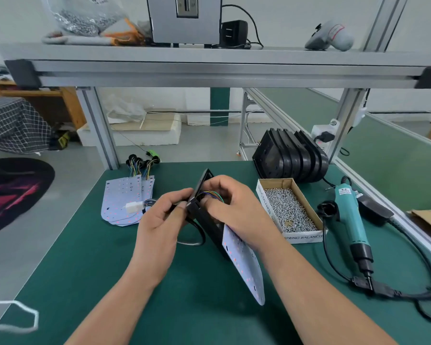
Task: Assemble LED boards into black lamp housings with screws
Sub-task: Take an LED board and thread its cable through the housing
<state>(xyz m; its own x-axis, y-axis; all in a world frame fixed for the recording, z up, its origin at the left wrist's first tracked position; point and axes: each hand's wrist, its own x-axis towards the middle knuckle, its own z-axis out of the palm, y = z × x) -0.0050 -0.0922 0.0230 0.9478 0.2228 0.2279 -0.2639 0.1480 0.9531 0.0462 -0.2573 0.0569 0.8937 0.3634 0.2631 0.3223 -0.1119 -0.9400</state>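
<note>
A black lamp housing [205,217] stands on edge above the green mat, tilted, between both hands. My left hand [159,220] pinches its left rim and a black cable near the white connector [134,207]. My right hand [237,207] curls over the housing's open side, fingers on the coloured wires [213,195]. A white LED board [244,262] hangs below my right wrist, slanting down to the mat. More LED boards [125,200] with wired black grommets lie stacked at the left. A cardboard box of screws [288,207] sits to the right.
Several black housings [291,158] lean in a row behind the screw box. A teal electric screwdriver [350,217] with its black cable lies at the right. An aluminium frame shelf [209,70] runs overhead. The mat's left edge drops to the floor.
</note>
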